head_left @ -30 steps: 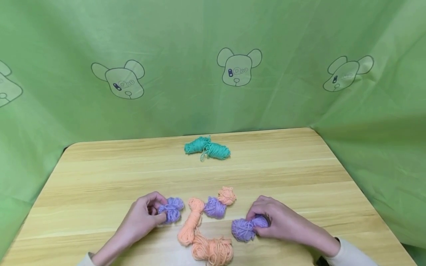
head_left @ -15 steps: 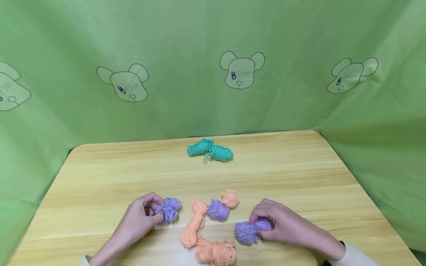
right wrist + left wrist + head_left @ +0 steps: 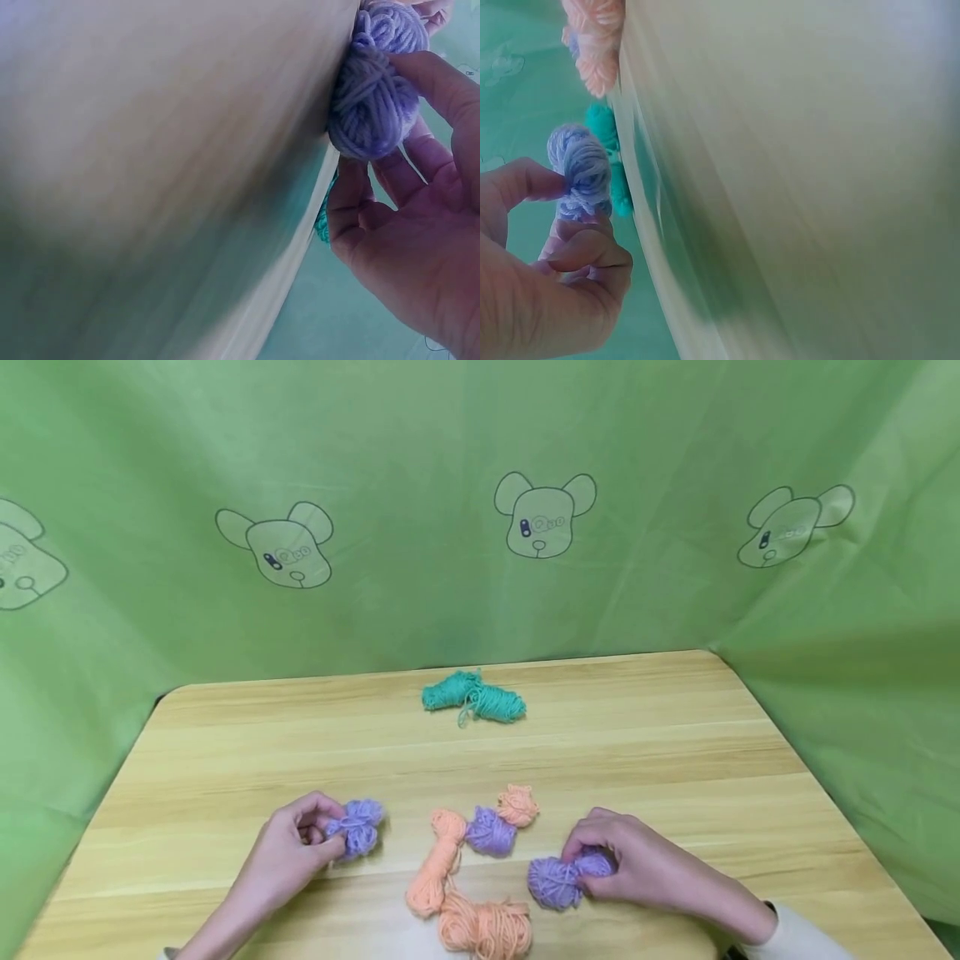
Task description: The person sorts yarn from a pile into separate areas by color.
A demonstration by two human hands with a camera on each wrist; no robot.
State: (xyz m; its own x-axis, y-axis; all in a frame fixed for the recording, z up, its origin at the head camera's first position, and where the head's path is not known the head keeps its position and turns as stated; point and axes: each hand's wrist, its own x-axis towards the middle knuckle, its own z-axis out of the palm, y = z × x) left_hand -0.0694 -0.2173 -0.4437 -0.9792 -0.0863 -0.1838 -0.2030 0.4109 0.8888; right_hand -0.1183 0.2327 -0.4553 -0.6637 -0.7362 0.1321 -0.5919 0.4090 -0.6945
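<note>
Between thumb and fingers my left hand pinches a small purple yarn bundle; the left wrist view shows this yarn bundle at the fingertips. On the right, my right hand grips a larger purple yarn skein near its middle. That skein touches the tabletop in the right wrist view. Between the hands lie a long peach yarn skein, a thicker peach skein, a purple yarn ball and a small peach yarn ball, close together.
Two teal yarn skeins lie touching near the back edge of the wooden table. A green curtain with printed bear heads hangs behind and along both sides.
My left hand has moved left with its purple yarn bundle, away from the peach skein. The right hand keeps its hold on the purple skein. The head view has shifted slightly.
</note>
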